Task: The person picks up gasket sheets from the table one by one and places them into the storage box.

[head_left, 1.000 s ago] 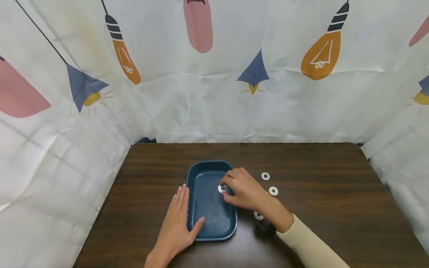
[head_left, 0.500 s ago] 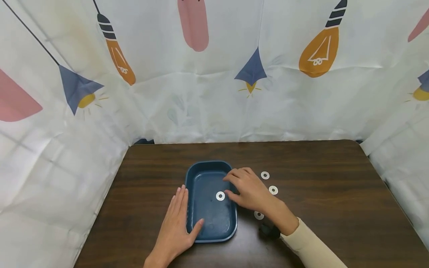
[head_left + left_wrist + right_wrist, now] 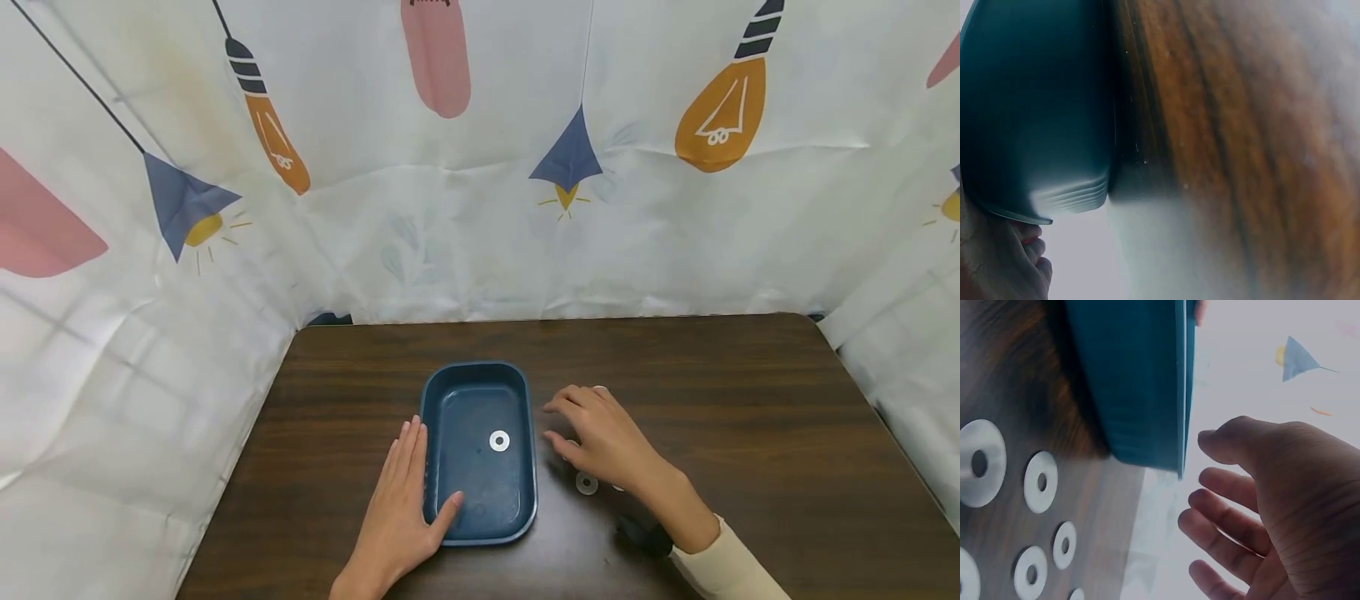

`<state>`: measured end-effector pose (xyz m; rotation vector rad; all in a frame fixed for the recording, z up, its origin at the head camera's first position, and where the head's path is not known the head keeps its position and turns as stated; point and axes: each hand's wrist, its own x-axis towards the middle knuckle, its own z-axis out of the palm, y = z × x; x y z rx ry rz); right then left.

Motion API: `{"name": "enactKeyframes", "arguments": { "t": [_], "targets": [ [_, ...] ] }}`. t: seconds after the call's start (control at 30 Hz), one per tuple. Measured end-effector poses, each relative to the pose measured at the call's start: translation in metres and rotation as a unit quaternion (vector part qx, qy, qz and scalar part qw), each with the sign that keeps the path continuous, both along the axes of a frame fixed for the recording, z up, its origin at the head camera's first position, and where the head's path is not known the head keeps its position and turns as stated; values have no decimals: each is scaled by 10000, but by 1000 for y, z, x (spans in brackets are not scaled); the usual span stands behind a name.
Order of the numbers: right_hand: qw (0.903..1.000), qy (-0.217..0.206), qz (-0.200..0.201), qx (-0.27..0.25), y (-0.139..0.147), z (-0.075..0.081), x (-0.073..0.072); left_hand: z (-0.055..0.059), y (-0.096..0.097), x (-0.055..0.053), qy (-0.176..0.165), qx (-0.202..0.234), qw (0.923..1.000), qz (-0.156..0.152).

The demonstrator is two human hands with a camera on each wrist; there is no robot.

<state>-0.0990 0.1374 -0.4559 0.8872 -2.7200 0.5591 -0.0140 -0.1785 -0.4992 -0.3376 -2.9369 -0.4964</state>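
Observation:
A blue rectangular tray (image 3: 465, 408) lies on the table, with one flat metal washer (image 3: 499, 441) on its floor. Along the tray's left side rests my left hand (image 3: 401, 508), fingers straight and thumb over the near left corner. My right hand (image 3: 607, 437) is over the table just right of the tray, fingers loosely bent, nothing between them. Below it lie several washers, one of them a washer (image 3: 587, 482) by the thumb side; the hand partly hides others. In the right wrist view, a washer (image 3: 1041, 481) lies among several beside the tray wall (image 3: 1129, 381).
The dark wood-grain table (image 3: 360, 375) carries all of this. A white curtain (image 3: 450, 233) printed with lamps hangs behind it and along both sides. A black wrist device (image 3: 643, 537) sits under the right forearm.
My right hand has let go of a washer, which now lies in the tray, and has moved right, out over the loose washers. The left hand stays at the tray's side.

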Motion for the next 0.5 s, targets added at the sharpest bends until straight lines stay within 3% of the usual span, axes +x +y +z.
{"name": "enactKeyframes", "arguments": {
  "t": [0.3,0.5],
  "targets": [
    [9996,-50,-276,55,18,-6,10,1,-2,-4,50,45,10000,-22],
    [9986,-178,-499,16,33,-16,25,-1,-1,-2,34,-20,10000,-60]
  ]
}}
